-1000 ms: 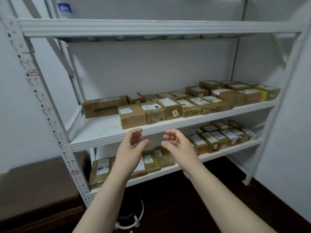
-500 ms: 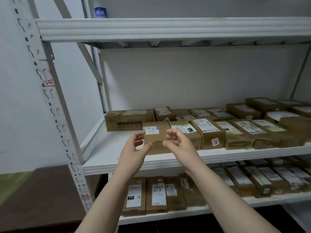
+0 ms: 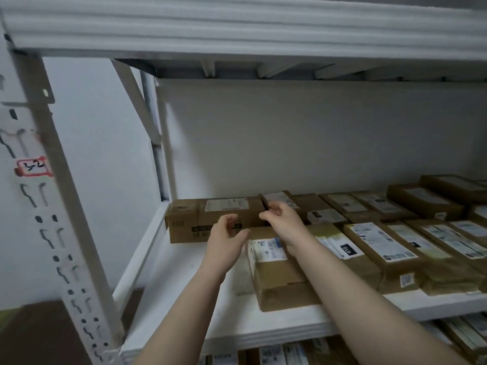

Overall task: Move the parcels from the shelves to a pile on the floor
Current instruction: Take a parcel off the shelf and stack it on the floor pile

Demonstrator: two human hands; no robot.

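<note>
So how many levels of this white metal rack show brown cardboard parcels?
2: the middle white shelf, and the one below, its brown cardboard parcels at the bottom edge. The top shelf is seen from underneath, its load hidden.

Left grip (image 3: 224, 238) and right grip (image 3: 283, 222) are bare (forearms (image 3: 369, 299) likewise).

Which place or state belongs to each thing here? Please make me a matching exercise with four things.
1 long box
2 red-edged tag
3 box labelled 010
4 left hand

A on the rack's upright
B back left of the shelf
C front row, second from left
D open, before the long box

Pairs: 1-B, 2-A, 3-C, 4-D
</note>
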